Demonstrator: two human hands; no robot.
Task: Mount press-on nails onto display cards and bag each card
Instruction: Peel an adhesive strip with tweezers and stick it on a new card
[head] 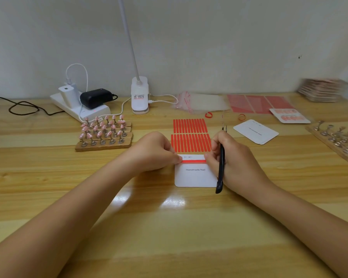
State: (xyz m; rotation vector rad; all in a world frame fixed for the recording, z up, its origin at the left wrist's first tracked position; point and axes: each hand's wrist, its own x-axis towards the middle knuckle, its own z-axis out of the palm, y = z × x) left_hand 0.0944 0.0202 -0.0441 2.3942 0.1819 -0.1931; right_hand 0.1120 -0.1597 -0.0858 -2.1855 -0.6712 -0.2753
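While both hands meet over the card at mid-bench, the parts lie as follows.

Card: a white rounded-corner display card printed "Handmade Nail" (195,175) lies flat on the pale wooden bench (169,227), near the centre.
Strip: a red adhesive strip (193,161) runs left to right across the card's far part, above the print.
Left hand (155,151): fingers curled, fingertips pinching or pressing the strip's left end at the card's left edge.
Right hand (232,157): its grip is closed round black tweezers (221,163), held upright-tilted with the tips pointing far; its fingertips touch the strip's right end.
Strip sheet: a sheet of red strips in two rows (190,135) lies just beyond the card, between the hands.
Nails: pink press-on nails on metal stands in a wooden holder (105,132) sit to the left, far of the left hand.
Spare cards: a small stack of white cards (256,131) lies to the right, far of the right hand.
Finished card: a card with pink nails mounted (289,115) lies farther right.
Bags: clear bags with red edging (197,102) lie by the wall.
Empty stands: a wooden board of bare metal stands (338,138) sits at the right edge.
Lamp: a white clip lamp (139,95) stands beside a white power strip (78,105) at far left.
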